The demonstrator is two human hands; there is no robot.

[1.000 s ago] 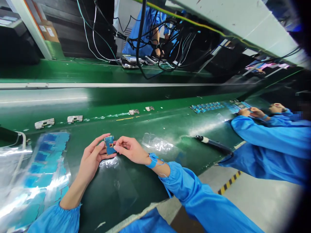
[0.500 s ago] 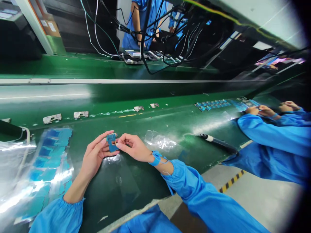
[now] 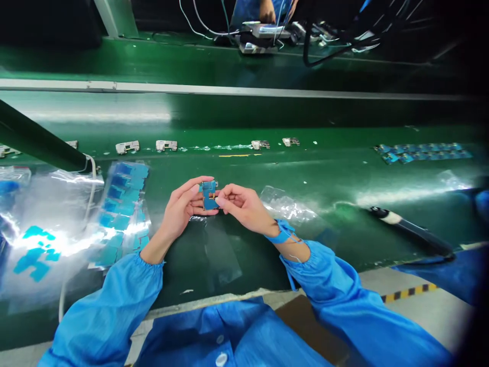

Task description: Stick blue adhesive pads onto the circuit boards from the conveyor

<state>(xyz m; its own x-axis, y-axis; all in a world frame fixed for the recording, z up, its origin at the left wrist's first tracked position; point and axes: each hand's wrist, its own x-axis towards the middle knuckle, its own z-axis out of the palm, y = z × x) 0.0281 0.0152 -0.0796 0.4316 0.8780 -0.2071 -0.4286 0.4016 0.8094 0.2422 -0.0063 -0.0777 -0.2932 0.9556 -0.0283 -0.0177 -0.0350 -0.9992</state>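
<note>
A small blue circuit board (image 3: pixel 209 195) is held up over the green bench. My left hand (image 3: pixel 182 205) is closed around its left side, thumb in front and fingers behind. At the board's right edge, my right hand (image 3: pixel 244 205) pinches with thumb and forefinger; whether a tiny part is between those fingertips I cannot make out. A blue strap circles my right wrist. Below the hands lies a clear plastic film (image 3: pixel 221 252). Right of my right hand is a crumpled clear plastic bag (image 3: pixel 288 205).
Blue film pieces on a clear sheet (image 3: pixel 118 214) lie at left, beside plastic bags (image 3: pixel 42 239) and a slanted dark post (image 3: pixel 42 135). Silvery boards (image 3: pixel 166 146) line the back. Rows of blue boards (image 3: pixel 424 151) and a black pen-like tool (image 3: pixel 412 232) lie at right.
The view has turned left and tilted down, so the bench looks level and the co-worker's hands at right have left the picture. Both hands keep their hold on the board.
</note>
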